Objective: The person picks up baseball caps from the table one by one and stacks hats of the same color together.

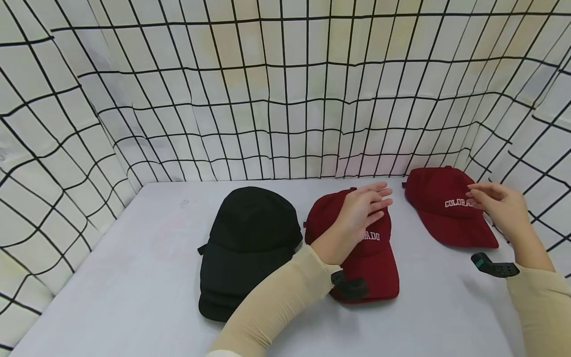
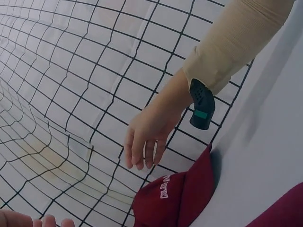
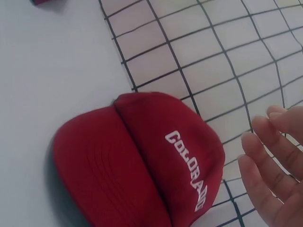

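Observation:
A dark red baseball cap (image 1: 439, 198) with white "COLORADO" lettering lies at the right back of the table. Over its right side hovers my right hand (image 1: 501, 203), fingers loosely bent and nothing in them; the right wrist view shows the fingertips (image 3: 251, 142) beside the cap's crown (image 3: 180, 156). A second dark red cap (image 1: 379, 267) with the same kind of lettering lies in the middle. My left hand (image 1: 359, 213) is above it, fingers spread and holding nothing, its forearm partly hiding that cap. To the left sits a black cap (image 1: 250, 238), with another brim edge showing under its brim.
A white table (image 1: 134, 258) carries all the caps. Black wire grid walls (image 1: 285, 99) backed with white stand along its back, left and right sides. Each wrist wears a dark band, the right one (image 1: 495, 267) sticking out past the sleeve.

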The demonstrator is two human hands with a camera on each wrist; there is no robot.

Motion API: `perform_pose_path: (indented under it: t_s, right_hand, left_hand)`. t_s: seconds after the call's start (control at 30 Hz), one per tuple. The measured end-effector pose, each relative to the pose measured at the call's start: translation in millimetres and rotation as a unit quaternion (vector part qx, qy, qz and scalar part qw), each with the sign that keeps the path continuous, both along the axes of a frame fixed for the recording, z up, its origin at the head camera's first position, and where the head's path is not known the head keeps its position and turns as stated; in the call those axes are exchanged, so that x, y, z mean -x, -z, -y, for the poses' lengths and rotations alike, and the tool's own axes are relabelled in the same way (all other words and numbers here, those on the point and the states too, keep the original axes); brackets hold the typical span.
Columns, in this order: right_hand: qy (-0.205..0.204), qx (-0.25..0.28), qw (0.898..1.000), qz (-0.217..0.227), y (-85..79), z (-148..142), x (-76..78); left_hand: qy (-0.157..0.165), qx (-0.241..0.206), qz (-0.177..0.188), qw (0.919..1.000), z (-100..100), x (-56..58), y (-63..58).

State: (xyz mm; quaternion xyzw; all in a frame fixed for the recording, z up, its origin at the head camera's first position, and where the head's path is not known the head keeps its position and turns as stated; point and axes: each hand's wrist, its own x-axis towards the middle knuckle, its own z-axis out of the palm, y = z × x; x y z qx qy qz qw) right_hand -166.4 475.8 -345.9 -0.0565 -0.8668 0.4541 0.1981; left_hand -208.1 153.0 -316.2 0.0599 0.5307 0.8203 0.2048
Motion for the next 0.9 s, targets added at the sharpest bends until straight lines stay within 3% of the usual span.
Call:
perform_pose_path:
  t_s: [0.2,0.57,0.77,0.9]
  right_hand:
    - [0.006,0.05,0.999,-0.007,5.5,-5,4.6]
    - [0.056,-0.004,0.996,0.062,20.8,-16,13.3]
    - [0.071,-0.075,0.988,0.118,30.0,-18,23.0]
    - [0.064,-0.081,0.982,0.161,34.8,-17,28.4]
  left_hand:
    - [-0.021,0.003,0.019,0.9996,-21,-1.7,8.0]
    - [-0.035,0.015,0.043,0.9984,-50,6.3,20.9]
    - [-0.049,0.028,0.061,0.9966,-66,8.7,30.2]
    - [-0.061,0.03,0.08,0.9945,-75,10.3,34.6]
